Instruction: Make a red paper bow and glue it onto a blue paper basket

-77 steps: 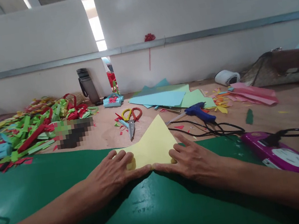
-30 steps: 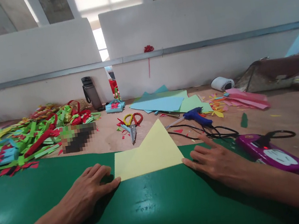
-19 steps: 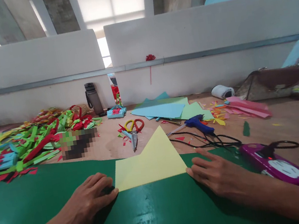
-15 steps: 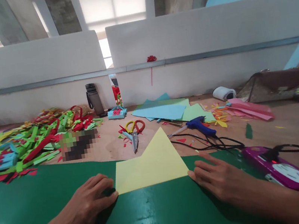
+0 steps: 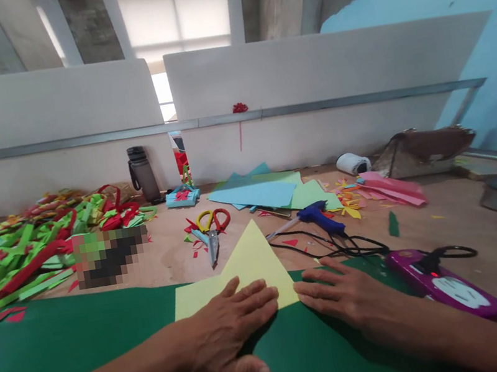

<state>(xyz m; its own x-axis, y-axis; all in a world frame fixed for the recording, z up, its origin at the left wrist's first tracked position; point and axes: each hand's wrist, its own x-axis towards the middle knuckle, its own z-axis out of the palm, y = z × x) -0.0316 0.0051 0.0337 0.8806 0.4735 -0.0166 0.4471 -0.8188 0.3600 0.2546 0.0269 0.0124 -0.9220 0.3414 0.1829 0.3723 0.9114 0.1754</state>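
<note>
A folded yellow paper (image 5: 252, 254) with a pointed peak lies on the green mat (image 5: 109, 321). Flat across its lower edge rests my left hand (image 5: 233, 327), fingers stretched out to the right and thumb apart, covering part of that edge. My right hand (image 5: 345, 290) touches the paper's lower right corner with its fingertips, its fingers extended. Neither hand grips anything. Beyond the paper are scissors (image 5: 212, 239) with yellow and red handles and a blue glue gun (image 5: 324, 217).
A purple power strip (image 5: 448, 286) with a black cable sits at right. Behind are blue sheets (image 5: 254, 192), a grey bottle (image 5: 144, 176), a small blue paper basket (image 5: 183, 197), a white roll (image 5: 353, 163) and a brown bag (image 5: 431, 147). Coloured strips (image 5: 41, 244) are piled at left.
My left hand has moved right from the paper's lower left corner onto its lower edge, fingers now spread flat. My right hand remains at the right corner. The view has shifted slightly.
</note>
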